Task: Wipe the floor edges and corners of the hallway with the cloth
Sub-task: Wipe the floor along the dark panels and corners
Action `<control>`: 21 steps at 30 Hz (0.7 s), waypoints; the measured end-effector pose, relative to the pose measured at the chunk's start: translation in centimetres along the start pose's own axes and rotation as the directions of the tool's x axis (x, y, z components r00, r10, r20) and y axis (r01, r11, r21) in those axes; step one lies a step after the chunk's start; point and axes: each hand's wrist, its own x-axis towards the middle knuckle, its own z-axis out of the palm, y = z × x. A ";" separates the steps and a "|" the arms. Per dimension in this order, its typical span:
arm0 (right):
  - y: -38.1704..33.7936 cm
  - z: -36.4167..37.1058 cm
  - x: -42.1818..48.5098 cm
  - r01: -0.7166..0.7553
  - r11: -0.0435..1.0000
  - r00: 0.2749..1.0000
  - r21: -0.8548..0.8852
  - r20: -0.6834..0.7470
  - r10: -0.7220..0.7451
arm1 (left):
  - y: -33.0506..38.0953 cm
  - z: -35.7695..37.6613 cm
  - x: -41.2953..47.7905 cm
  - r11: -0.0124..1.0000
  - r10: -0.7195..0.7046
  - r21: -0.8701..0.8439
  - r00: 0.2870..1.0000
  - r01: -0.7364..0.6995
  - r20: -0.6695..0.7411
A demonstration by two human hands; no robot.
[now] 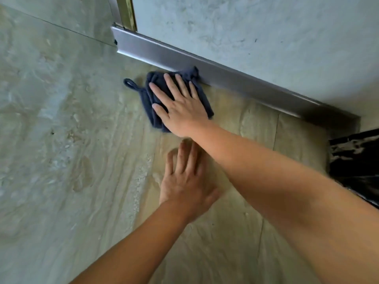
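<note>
A dark blue cloth (pixel 151 103) with a small hanging loop lies folded on the pale stone floor (pixel 71 150), its far edge pushed against the grey metal skirting (pixel 205 68). My right hand (pixel 180 107) rests flat on top of the cloth with fingers spread, pressing it down. My left hand (pixel 186 179) lies flat on the bare floor nearer to me, fingers apart, holding nothing. My right forearm crosses above the left hand's fingertips.
The skirting runs diagonally from upper left to right along a pale grey wall (pixel 266 37). A brass-coloured door frame strip (pixel 127 11) stands at its left end. A dark black-and-white patterned surface (pixel 354 160) sits at the right edge.
</note>
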 end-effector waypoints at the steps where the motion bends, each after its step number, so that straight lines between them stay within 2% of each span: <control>1: 3.0 -0.1 -2.3 -0.027 1.000 1.000 -0.012 -0.006 0.027 | 0.3 -0.5 -0.1 1.000 0.021 0.011 0.999 -0.021 0.025; 4: 12.9 0.1 -11.6 -0.254 0.967 0.967 -0.019 -0.019 0.254 | 0.8 -0.6 -0.6 0.998 0.051 0.033 0.997 -0.053 0.053; 5: 16.2 0.1 -15.1 -0.382 0.924 0.924 -0.018 -0.014 0.382 | 0.8 -0.4 -0.5 0.998 0.046 0.035 0.998 -0.048 0.049; 7: 20.0 0.0 -21.9 -0.617 0.787 0.787 -0.010 0.002 0.617 | 0.7 0.1 -0.5 0.998 0.042 0.040 0.999 -0.044 0.029; 9: 20.4 0.7 -25.6 -0.701 0.713 0.713 -0.019 -0.016 0.701 | 1.0 0.1 -0.6 0.999 0.024 0.042 0.999 -0.025 0.026; 13: 15.1 1.9 -22.9 -0.811 0.579 0.578 0.083 -0.038 0.815 | 1.6 0.0 -0.5 0.999 0.007 0.045 1.000 -0.008 0.026; 14: 13.8 2.0 -21.5 -0.809 0.579 0.578 0.103 -0.047 0.815 | 1.9 0.0 -0.5 1.000 -0.003 0.031 1.000 0.003 0.018; 15: 12.3 2.1 -19.8 -0.777 0.619 0.617 0.115 -0.058 0.785 | 2.0 0.0 -0.5 1.000 -0.014 0.014 1.000 0.014 0.012; 19: 5.5 1.7 -14.2 -0.508 0.847 0.855 0.155 -0.025 0.518 | 2.2 0.1 -0.3 0.998 -0.025 0.059 1.000 0.024 0.019; 21: 4.2 1.1 -12.7 -0.412 0.898 0.910 0.155 0.018 0.415 | 2.2 0.2 -0.2 0.998 -0.033 0.056 0.999 0.032 0.002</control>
